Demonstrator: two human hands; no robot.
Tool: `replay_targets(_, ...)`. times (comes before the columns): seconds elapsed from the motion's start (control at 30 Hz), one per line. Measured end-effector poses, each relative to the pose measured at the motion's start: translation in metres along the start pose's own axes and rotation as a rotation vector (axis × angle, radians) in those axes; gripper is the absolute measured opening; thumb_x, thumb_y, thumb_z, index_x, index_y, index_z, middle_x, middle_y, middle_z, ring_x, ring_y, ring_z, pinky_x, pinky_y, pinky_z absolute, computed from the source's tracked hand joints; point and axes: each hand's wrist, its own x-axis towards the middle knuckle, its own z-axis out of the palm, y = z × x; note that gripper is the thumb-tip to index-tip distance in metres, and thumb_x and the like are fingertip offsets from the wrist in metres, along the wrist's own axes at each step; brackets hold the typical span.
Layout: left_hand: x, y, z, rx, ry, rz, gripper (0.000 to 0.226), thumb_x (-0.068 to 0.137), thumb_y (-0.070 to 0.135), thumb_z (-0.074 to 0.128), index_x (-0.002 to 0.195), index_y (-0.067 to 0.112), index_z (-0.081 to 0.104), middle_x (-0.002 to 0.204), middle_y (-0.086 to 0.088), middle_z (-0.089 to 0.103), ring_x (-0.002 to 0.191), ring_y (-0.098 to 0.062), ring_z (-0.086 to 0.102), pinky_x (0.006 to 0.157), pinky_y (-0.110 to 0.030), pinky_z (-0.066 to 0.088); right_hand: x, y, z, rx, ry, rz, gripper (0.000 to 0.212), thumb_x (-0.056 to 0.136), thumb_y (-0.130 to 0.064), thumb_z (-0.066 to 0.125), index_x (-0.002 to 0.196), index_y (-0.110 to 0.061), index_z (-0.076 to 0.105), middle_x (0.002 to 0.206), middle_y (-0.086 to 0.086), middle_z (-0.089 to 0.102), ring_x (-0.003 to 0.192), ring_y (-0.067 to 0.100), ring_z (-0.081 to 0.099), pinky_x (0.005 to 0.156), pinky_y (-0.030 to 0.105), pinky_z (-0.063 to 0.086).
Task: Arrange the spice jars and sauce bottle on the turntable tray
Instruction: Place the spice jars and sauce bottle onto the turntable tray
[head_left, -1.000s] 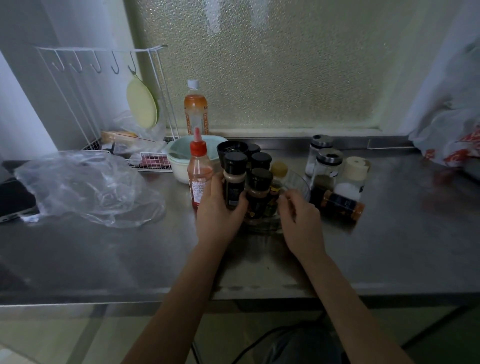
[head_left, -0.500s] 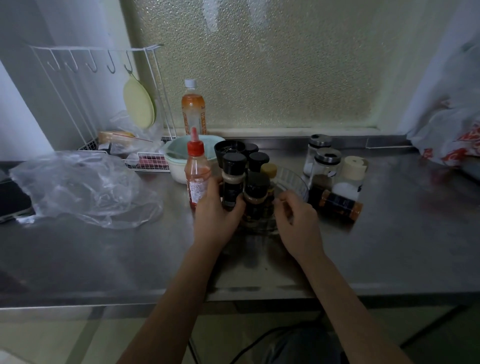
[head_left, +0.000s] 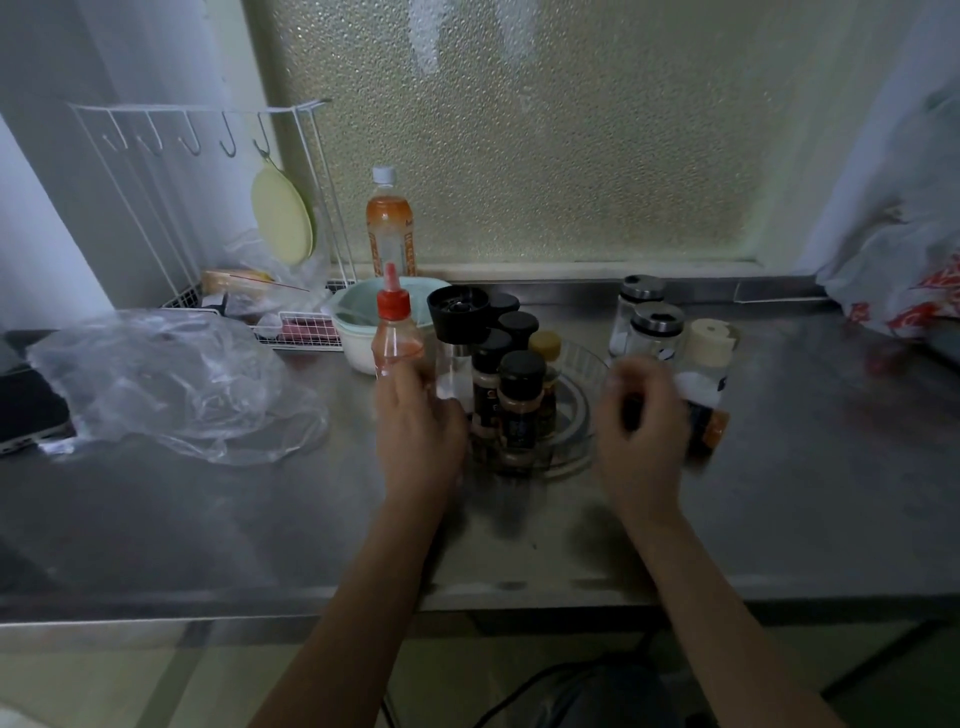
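The clear turntable tray (head_left: 582, 410) sits mid-counter with several black-capped spice jars (head_left: 521, 400) and a tall black-topped grinder (head_left: 460, 317) crowded on its left half. The red-capped sauce bottle (head_left: 397, 338) stands on the counter just left of the tray. My left hand (head_left: 415, 431) is between the bottle and the jars, fingers apart, one fingertip against the bottle's lower part. My right hand (head_left: 641, 421), blurred, curls around the near end of an orange-capped spice jar (head_left: 709, 428) that lies on its side right of the tray.
Two glass shakers (head_left: 654, 332) and a cream-lidded jar (head_left: 709, 358) stand behind my right hand. A pale bowl (head_left: 353, 332), a drink bottle (head_left: 389, 228) and a wire rack (head_left: 306, 332) are at the back left, with a crumpled plastic bag (head_left: 171, 379) on the left.
My left hand has let go of the black-capped jar, which now stands on the tray, and shifted left toward the sauce bottle. My right hand moved right off the tray's rim onto the lying jar.
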Motion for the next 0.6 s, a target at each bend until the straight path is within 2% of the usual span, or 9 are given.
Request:
replay_targets(0.07,0.006,-0.007,-0.005,0.036,0.184,-0.072,0.031,0.075,0.009,0.060,0.103,0.000,0.050,0.099,-0.020,0.052,0.093,-0.027,0.045,0.075,-0.025,0.031,0.027,0.018,-0.014,-0.095,0.248,0.119,0.034,0.084,-0.017,0.058,0.114,-0.007,0.050,0.106,0.008,0.058,0.095,0.016,0.053,0.083,0.026,0.046)
replay_targets(0.1,0.009,-0.010,-0.006,0.029,0.220,-0.128,0.040,0.076,0.012,0.064,0.110,-0.001,0.048,0.105,-0.020,0.051,0.097,-0.027,0.044,0.078,-0.024,0.029,0.040,0.034,-0.020,-0.141,0.272,0.211,0.047,0.079,-0.022,0.060,0.121,-0.008,0.045,0.117,0.011,0.057,0.104,0.023,0.054,0.090,0.035,0.046)
replay_targets(0.17,0.014,-0.014,-0.003,0.003,0.145,-0.227,0.060,0.075,0.018,0.071,0.124,-0.002,0.042,0.116,-0.022,0.048,0.108,-0.032,0.045,0.082,-0.031,0.035,0.058,0.058,-0.028,-0.201,0.155,0.391,0.068,0.071,-0.032,0.065,0.130,-0.014,0.036,0.130,0.013,0.053,0.117,0.032,0.052,0.097,0.046,0.045)
replay_targets(0.27,0.023,-0.024,0.012,-0.038,0.012,-0.291,0.070,0.074,0.017,0.073,0.131,-0.001,0.038,0.123,-0.024,0.048,0.114,-0.039,0.046,0.094,-0.044,0.040,0.068,0.075,-0.029,-0.168,-0.013,0.554,0.074,0.072,-0.034,0.072,0.133,-0.013,0.035,0.131,0.015,0.053,0.118,0.035,0.052,0.095,0.042,0.045)
replay_targets(0.33,0.027,-0.031,0.016,-0.100,0.001,-0.327,0.061,0.075,0.020,0.070,0.127,0.004,0.042,0.118,-0.020,0.053,0.109,-0.035,0.051,0.091,-0.046,0.045,0.072,0.080,-0.030,-0.153,-0.056,0.570,0.066,0.077,-0.026,0.072,0.131,-0.008,0.037,0.130,0.017,0.054,0.116,0.035,0.053,0.088,0.036,0.042)
replay_targets(0.43,0.030,-0.035,0.017,-0.183,0.036,-0.376,0.046,0.077,0.034,0.069,0.112,0.010,0.050,0.105,-0.012,0.062,0.096,-0.029,0.060,0.080,-0.044,0.051,0.074,0.084,-0.034,-0.156,-0.046,0.517,0.055,0.078,-0.019,0.072,0.124,-0.007,0.044,0.126,0.018,0.057,0.112,0.036,0.056,0.088,0.042,0.045)
replay_targets(0.47,0.030,-0.034,0.014,-0.196,0.068,-0.382,0.045,0.077,0.039,0.068,0.109,0.012,0.051,0.103,-0.009,0.063,0.093,-0.027,0.061,0.078,-0.044,0.052,0.072,0.082,-0.036,-0.158,-0.012,0.490,0.054,0.077,-0.019,0.072,0.122,-0.008,0.045,0.125,0.017,0.058,0.110,0.035,0.057,0.088,0.043,0.046)
replay_targets(0.53,0.032,-0.029,0.009,-0.248,0.146,-0.387,0.045,0.075,0.046,0.065,0.109,0.020,0.051,0.102,-0.004,0.065,0.092,-0.023,0.063,0.078,-0.046,0.053,0.067,0.075,-0.039,-0.156,0.118,0.438,0.055,0.075,-0.024,0.073,0.123,-0.014,0.046,0.125,0.011,0.059,0.109,0.031,0.058,0.088,0.037,0.045)
replay_targets(0.6,0.030,-0.018,0.001,-0.349,0.205,-0.360,0.041,0.075,0.042,0.067,0.110,0.028,0.050,0.104,0.002,0.065,0.093,-0.016,0.065,0.079,-0.043,0.055,0.062,0.058,-0.039,-0.092,0.254,0.391,0.059,0.074,-0.031,0.073,0.125,-0.022,0.045,0.125,0.000,0.058,0.112,0.022,0.057,0.090,0.030,0.044)
